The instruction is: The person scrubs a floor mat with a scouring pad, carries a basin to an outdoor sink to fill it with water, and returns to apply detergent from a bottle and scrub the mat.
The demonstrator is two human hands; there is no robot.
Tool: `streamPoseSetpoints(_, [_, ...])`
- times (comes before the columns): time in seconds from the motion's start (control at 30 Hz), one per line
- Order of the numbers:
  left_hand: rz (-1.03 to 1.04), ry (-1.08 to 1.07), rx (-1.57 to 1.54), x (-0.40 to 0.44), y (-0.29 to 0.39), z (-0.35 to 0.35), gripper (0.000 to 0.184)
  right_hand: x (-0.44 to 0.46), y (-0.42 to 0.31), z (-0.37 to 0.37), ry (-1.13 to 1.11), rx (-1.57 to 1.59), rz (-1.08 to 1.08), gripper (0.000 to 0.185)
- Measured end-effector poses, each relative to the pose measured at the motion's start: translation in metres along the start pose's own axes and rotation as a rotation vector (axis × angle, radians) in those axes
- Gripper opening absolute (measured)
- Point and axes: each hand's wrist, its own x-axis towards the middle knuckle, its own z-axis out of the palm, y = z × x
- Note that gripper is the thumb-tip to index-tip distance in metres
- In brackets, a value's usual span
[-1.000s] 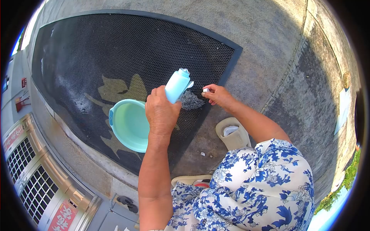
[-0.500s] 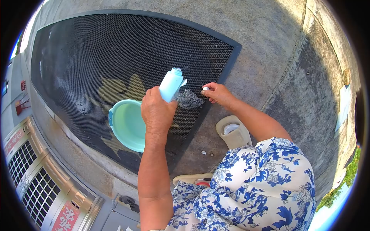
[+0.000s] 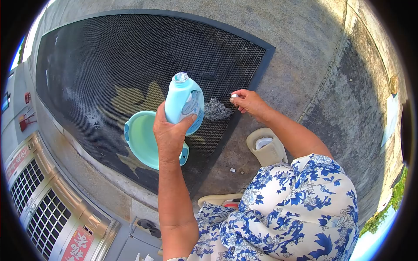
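Lt-blue bottle [image 3: 177, 98] was up over the mat [image 3: 130, 56], mouth uncapped & aimed away from the person, label side turned to the R. L hand [image 3: 170, 132] had it gripped low down, fingers closed round the near side, thumb pressed on the label side. R hand [image 3: 249, 103] was nearly closed, pinching a small white piece [image 3: 234, 96] btwn thumb & fingertips, near the mat's edge, apart from the bottle; too small to ID for sure. Grey clump [image 3: 218, 110] lay on the mat btwn bottle & R hand; foam or wire, couldn't tell. Mint basin [image 3: 140, 137] w/ blue handles sat on the mat, partly hidden behind L hand & forearm. Closer in: beige sandal [image 3: 267, 150] on the pavement [image 3: 300, 71], R of the mat, & blue-and-white floral shirt [image 3: 300, 200].
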Motion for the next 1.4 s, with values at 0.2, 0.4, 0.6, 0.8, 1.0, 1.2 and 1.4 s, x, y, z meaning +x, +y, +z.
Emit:
streamPoseSetpoints(0.2, [0.092, 0.004, -0.390, -0.013, -0.013, 0.005, 0.063, -0.010, -0.043, -0.005, 0.002, 0.149, -0.185, 0.042])
streamPoseSetpoints(0.4, [0.043, 0.023, -0.371, -0.022, -0.033, 0.014, 0.064, -0.059, -0.122, 0.009, -0.133, 0.092, -0.678, 0.039])
streamPoseSetpoints(0.6, [0.052, 0.000, -0.406, -0.034, -0.036, 0.018, 0.061, -0.079, -0.158, 0.026, -0.231, -0.365, -1.088, 0.043])
streamPoseSetpoints(0.8, [0.194, -0.019, -0.129, -0.038, -0.040, 0.015, 0.060, -0.090, -0.172, 0.034, -0.298, -0.579, -1.099, 0.035])
streamPoseSetpoints(1.0, [0.433, 0.126, 0.097, -0.042, -0.046, 0.013, 0.059, -0.098, -0.189, 0.043, -0.320, -0.948, -1.197, 0.028])
streamPoseSetpoints(1.2, [0.423, 0.147, -0.060, -0.042, -0.047, 0.014, 0.061, -0.115, -0.163, 0.072, 0.105, -0.745, -0.938, 0.044])
streamPoseSetpoints(1.4, [0.460, 0.049, -0.191, -0.060, -0.057, -0.014, 0.060, -0.123, -0.167, 0.060, -0.328, -0.758, -1.011, 0.050])
